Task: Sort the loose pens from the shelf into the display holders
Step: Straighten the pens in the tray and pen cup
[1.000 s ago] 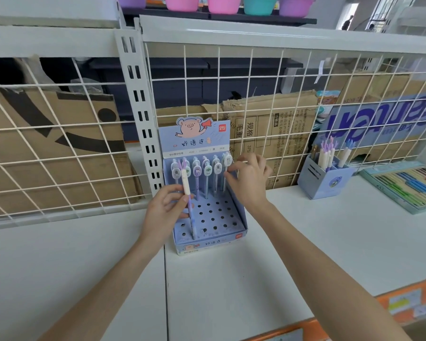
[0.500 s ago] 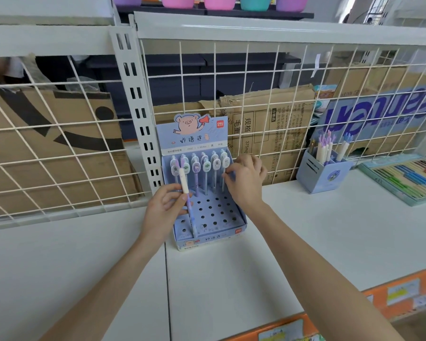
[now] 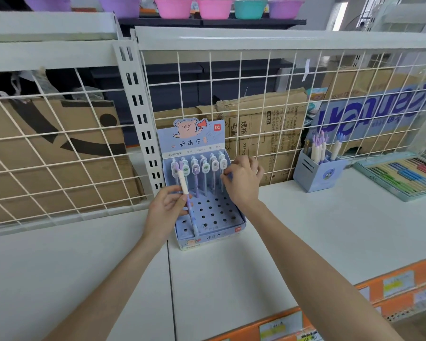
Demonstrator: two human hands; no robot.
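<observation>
Progress: the tiered display holder stands at about 12 o'clock from the person, against the wire grid. Only its back row is filled, six pens with charm tops standing upright. The lower tiers show open holes, so by my reading most of the sorting is left. No other loose pens show on the shelf nearby.

Left hand, at 11 o'clock: fingers and thumb pinch a loose pen mid-barrel. The pen is near upright, its white cap end up and its tip low over the holder's front left tier. Whether the tip sits in a hole I cannot tell.

Right hand, at 1 o'clock: fingers curled, tips pinched at the rightmost pen of the back row; probably straightening it.

Further right, at 2 o'clock, a small blue pen cup holds several pens; beyond it a tray of coloured pens.
</observation>
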